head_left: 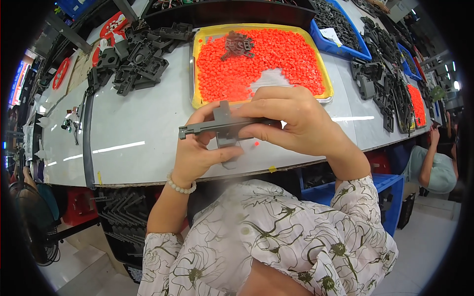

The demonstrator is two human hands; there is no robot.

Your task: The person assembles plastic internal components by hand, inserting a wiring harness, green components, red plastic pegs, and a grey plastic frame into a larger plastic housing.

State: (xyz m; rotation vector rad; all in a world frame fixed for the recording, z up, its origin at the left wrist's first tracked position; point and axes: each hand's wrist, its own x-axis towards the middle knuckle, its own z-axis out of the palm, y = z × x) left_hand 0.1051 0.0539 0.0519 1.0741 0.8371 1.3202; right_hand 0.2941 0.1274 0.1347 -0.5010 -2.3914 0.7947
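Note:
Between my two hands, above the near part of the white table (128,163), is a dark grey plastic part (205,128) with a long bar and a crosswise block. My left hand (195,155) grips the block from the left, thumb below and fingers behind it. A pale bead bracelet (180,186) circles that wrist. My right hand (289,118) pinches the bar's right end between thumb and fingers, which partly cover it. One small orange-red piece (256,144) lies on the table just below the part.
Beyond my hands stands a yellow-rimmed tray (195,74) of small orange-red pieces, with several grey parts (239,45) on top. Grey parts (140,61) are heaped at the left. Blue bins (365,52) and more grey parts (370,81) stand right. Another person (434,167) sits far right.

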